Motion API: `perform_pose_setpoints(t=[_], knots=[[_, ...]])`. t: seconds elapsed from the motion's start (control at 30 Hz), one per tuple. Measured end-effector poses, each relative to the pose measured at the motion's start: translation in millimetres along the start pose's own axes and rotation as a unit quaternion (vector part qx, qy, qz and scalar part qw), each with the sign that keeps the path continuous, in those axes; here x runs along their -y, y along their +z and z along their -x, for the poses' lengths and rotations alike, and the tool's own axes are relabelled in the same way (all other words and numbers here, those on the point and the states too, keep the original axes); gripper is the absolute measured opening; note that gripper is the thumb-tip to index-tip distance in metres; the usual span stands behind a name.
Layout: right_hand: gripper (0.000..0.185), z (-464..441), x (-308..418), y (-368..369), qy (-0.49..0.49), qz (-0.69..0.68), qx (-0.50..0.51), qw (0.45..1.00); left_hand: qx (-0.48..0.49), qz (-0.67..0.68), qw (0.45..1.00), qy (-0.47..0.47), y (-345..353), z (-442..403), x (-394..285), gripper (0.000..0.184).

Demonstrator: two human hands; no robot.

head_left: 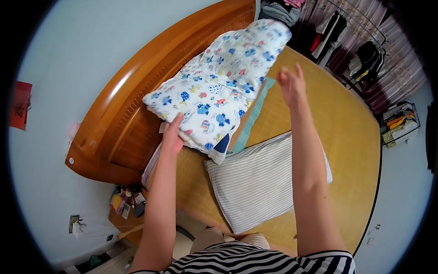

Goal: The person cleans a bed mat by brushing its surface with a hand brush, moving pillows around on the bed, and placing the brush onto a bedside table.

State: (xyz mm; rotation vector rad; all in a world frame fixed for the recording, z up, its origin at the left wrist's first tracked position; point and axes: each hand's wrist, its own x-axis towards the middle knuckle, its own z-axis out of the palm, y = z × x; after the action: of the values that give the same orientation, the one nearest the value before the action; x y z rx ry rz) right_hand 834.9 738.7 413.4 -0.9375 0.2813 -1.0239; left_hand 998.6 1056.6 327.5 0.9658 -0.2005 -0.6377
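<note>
A white padded bedding piece (205,98) printed with blue, red and yellow sea animals lies against the headboard, its far end lifted and blurred; pillow or folded quilt, I cannot tell. My left hand (173,137) grips its near left edge, with the thumb on top and the other fingers hidden beneath. To the right of it, my right hand (292,84) is raised over the bed, apart from the cloth. Its fingers are slightly blurred and spread, partly bent, and nothing shows in them. Partly under the printed piece is a tan mat-like item with a teal border (255,114).
A grey-and-white striped pillow (255,182) lies on the bed mat (346,137) near my body. The curved wooden headboard (118,105) stands at the left. Small items crowd a bedside table (127,223). Clothes racks (365,59) stand by the curtains.
</note>
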Motion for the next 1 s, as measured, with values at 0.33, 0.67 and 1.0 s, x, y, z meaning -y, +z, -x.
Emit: perform_pose_setpoints(t=[0.33, 0.67, 1.0], knots=[[0.046, 146, -105, -145, 0.262, 0.141, -0.127, 0.946, -0.098, -0.035, 0.978, -0.183, -96, -63, 111, 0.03], [0.029, 287, -90, -273, 0.325, 0.111, -0.332, 0.878, -0.189, -0.258, 0.888, -0.331, -160, 68, 238, 0.029], [0.018, 395, -102, -341, 0.361, 0.116, -0.375, 0.846, -0.054, -0.303, 0.828, -0.468, -136, 153, 294, 0.077]])
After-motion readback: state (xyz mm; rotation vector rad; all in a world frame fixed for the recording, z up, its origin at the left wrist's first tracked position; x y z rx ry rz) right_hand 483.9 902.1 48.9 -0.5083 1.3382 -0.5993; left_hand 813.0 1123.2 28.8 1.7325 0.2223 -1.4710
